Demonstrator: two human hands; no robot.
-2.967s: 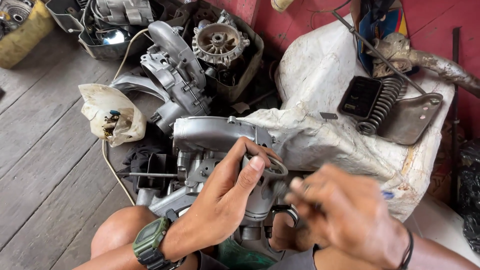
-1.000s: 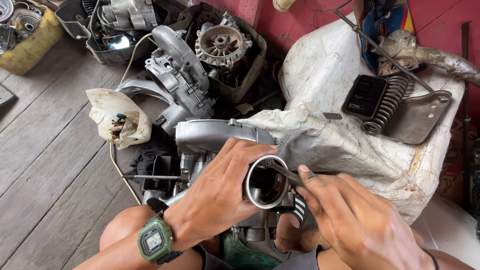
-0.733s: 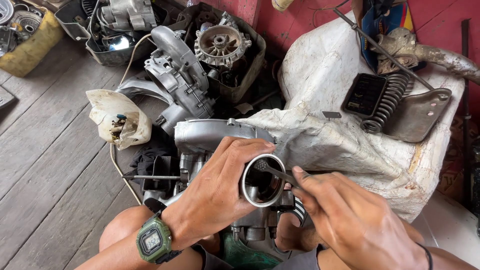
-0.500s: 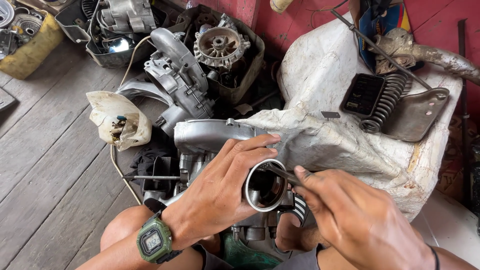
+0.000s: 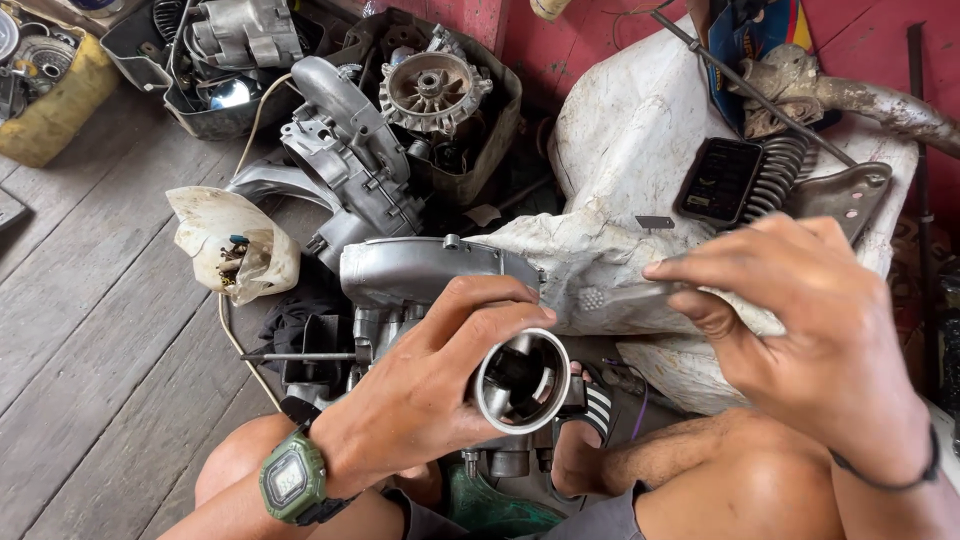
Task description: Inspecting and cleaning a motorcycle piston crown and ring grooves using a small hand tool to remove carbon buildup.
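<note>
The left hand [image 5: 420, 400] wraps its fingers around a short, hollow metal piston [image 5: 520, 382], smooth and dull silver, held just above the grey engine casing [image 5: 420, 268] with its open end tilted up toward the camera. The right hand [image 5: 810, 330] is raised up and to the right, pinching a thin metal tool [image 5: 615, 297] whose rounded, textured tip points left, above the piston's mouth and apart from it.

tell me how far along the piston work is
Done: the piston is out of the engine and free in the left hand. In hand: the right hand holds a thin tool, lifted clear of the piston. Left: the engine case and other parts lie apart on the floor.
</note>
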